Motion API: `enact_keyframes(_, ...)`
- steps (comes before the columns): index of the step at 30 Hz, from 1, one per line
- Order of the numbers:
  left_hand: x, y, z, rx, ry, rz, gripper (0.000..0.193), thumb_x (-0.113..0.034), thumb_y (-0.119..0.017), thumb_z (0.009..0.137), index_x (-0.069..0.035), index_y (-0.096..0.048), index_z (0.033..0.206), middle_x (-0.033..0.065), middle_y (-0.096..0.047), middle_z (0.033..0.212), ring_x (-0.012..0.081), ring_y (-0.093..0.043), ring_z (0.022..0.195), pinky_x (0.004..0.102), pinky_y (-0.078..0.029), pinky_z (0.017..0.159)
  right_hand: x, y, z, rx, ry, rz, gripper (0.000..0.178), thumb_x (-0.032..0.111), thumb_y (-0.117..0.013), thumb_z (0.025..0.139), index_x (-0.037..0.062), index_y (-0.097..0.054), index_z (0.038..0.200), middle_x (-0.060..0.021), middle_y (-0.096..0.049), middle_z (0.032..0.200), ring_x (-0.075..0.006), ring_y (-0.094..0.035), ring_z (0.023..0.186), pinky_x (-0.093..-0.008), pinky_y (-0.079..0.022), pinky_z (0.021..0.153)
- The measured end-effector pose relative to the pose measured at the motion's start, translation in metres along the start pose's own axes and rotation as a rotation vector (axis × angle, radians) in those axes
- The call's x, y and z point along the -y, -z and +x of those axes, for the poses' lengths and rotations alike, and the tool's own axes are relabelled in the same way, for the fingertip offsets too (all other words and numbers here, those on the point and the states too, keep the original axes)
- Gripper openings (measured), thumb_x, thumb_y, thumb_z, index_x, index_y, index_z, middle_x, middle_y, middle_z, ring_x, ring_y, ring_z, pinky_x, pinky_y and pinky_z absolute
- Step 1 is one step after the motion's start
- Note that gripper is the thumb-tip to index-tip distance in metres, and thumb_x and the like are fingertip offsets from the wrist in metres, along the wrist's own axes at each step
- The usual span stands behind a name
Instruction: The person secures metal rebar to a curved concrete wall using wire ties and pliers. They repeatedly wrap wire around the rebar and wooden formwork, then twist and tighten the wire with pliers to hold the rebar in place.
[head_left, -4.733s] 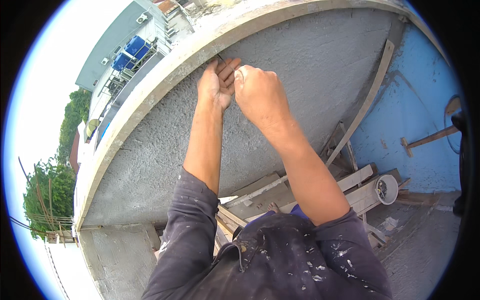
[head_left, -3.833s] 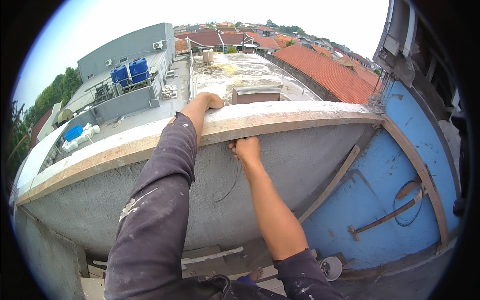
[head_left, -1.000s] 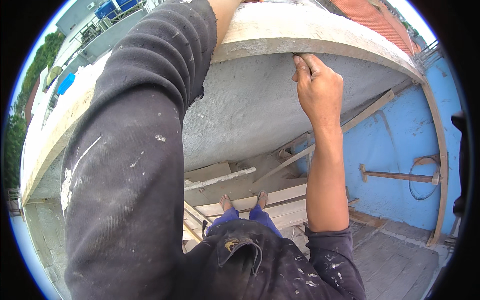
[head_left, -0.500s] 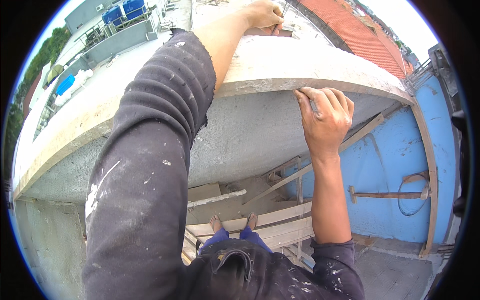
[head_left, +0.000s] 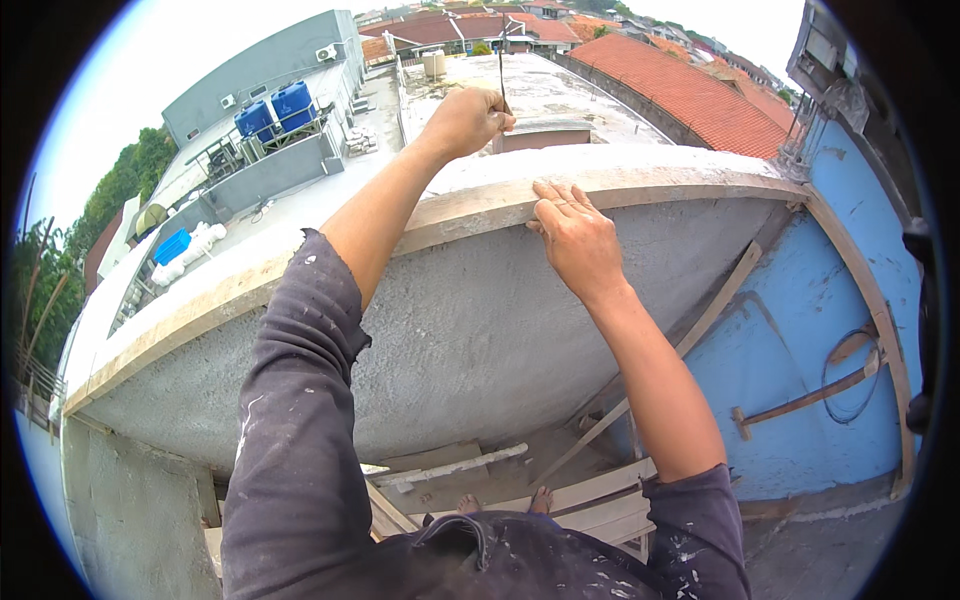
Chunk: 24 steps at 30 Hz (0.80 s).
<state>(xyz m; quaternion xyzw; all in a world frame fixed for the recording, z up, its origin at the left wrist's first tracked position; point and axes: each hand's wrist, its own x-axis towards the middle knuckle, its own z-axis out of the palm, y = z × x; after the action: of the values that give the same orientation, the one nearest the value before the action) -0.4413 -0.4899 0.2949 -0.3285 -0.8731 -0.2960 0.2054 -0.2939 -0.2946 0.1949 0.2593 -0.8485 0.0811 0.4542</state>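
My left hand (head_left: pixel 468 122) is closed on a thin dark rod (head_left: pixel 502 70), raised above the top of the wall. The rod stands nearly upright out of my fist; its lower end is hidden. My right hand (head_left: pixel 582 240) lies against the long wooden board (head_left: pixel 470 208) that runs along the wall's top edge. Its fingers are stretched over the board's face, with the thumb side near the lower edge. Rough grey plaster (head_left: pixel 450 320) covers the wall below the board.
Planks (head_left: pixel 600 495) lie under my bare feet. A blue wall (head_left: pixel 820 300) with wooden strips and a wire loop (head_left: pixel 835 395) stands to the right. A slanting batten (head_left: pixel 720 300) leans there. Beyond are blue tanks (head_left: pixel 292 105) and a red tiled roof (head_left: pixel 680 95).
My view has tilted up, showing more rooftops. My right hand has shifted left along the board, from a pinch at its lower edge to fingers laid over its face. My left hand still grips the rod.
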Motion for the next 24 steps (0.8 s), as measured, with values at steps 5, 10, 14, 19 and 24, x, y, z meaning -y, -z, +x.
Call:
enact_keyframes(5,-0.044,-0.019,-0.075,-0.199,-0.093,0.139,0.015,-0.016,-0.074,0.093,-0.006,-0.080,0.102,0.0186,-0.077,0.090,0.0292,-0.077,0.078,0.0388,-0.059,0.073,-0.001,-0.005,-0.003,-0.056,-0.025,0.058,0.006,0.008,-0.063,0.095,0.0033,-0.065,0.098,-0.0132,-0.073,0.129,-0.0270,-0.067,0.127,-0.0449,-0.053,0.111)
enact_keyframes(10,-0.074,-0.036,-0.102,-0.129,-0.057,0.371,0.018,-0.022,-0.072,0.095,-0.008,-0.080,0.103,0.0181,-0.076,0.087,0.0337,-0.075,0.075,0.0425,-0.059,0.071,-0.004,-0.011,-0.009,-0.096,-0.016,0.093,0.009,0.010,-0.067,0.094,0.0028,-0.067,0.100,-0.0130,-0.073,0.128,-0.0285,-0.067,0.126,-0.0458,-0.052,0.112)
enact_keyframes(14,-0.076,-0.037,-0.116,-0.147,-0.033,0.288,0.021,-0.022,-0.072,0.093,-0.008,-0.079,0.108,0.0164,-0.077,0.093,0.0334,-0.075,0.084,0.0426,-0.060,0.076,-0.006,-0.016,-0.011,-0.180,-0.021,0.185,0.005,0.007,-0.064,0.095,0.0037,-0.066,0.098,-0.0122,-0.072,0.130,-0.0292,-0.067,0.125,-0.0468,-0.052,0.113)
enact_keyframes(19,-0.069,-0.041,-0.138,-0.200,-0.288,0.507,0.037,-0.022,-0.073,0.092,-0.010,-0.071,0.127,0.0074,-0.076,0.119,0.0257,-0.072,0.112,0.0379,-0.058,0.092,-0.007,-0.012,-0.012,-0.158,-0.044,0.274,0.007,0.009,-0.067,0.094,0.0037,-0.067,0.091,-0.0108,-0.071,0.134,-0.0288,-0.066,0.127,-0.0483,-0.051,0.113)
enact_keyframes(24,-0.059,-0.061,-0.143,-0.370,-0.355,0.732,0.045,-0.027,-0.075,0.088,-0.016,-0.065,0.131,-0.0018,-0.074,0.129,0.0152,-0.070,0.118,0.0337,-0.056,0.096,-0.001,-0.012,-0.019,-0.179,-0.021,0.211,0.013,0.012,-0.074,0.091,0.0033,-0.067,0.085,-0.0137,-0.069,0.137,-0.0309,-0.063,0.132,-0.0495,-0.048,0.116)
